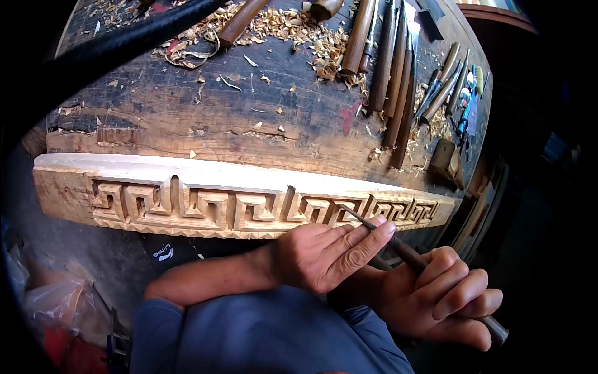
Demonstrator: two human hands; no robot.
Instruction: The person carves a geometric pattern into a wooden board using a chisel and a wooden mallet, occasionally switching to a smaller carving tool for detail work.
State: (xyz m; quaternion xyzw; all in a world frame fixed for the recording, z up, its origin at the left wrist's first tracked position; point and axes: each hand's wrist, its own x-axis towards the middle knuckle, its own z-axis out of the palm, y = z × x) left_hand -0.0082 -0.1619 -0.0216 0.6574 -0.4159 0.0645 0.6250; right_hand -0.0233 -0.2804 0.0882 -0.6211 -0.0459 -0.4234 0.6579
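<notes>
A long pale wooden board (pixel 115 165) lies along the near edge of the workbench, its front face carved with a row of square key-pattern spirals and a zigzag lower edge. My right hand (pixel 436 296) is wrapped round the dark handle of a carving chisel (pixel 408 255), whose butt sticks out below the palm. The thin blade slants up left, its tip at the carved pattern right of the board's middle. My left hand (pixel 327 252) is at the board's lower edge, fingers together and pressed on the chisel's shaft; its thumb is hidden.
The dark, worn workbench (pixel 205 118) carries curled wood shavings (pixel 280 28). Several wooden-handled chisels (pixel 386 68) lie at the far right, near a wooden block (pixel 446 163). A black cable or tube (pixel 134 37) crosses the upper left. Clear plastic (pixel 59 305) lies at lower left.
</notes>
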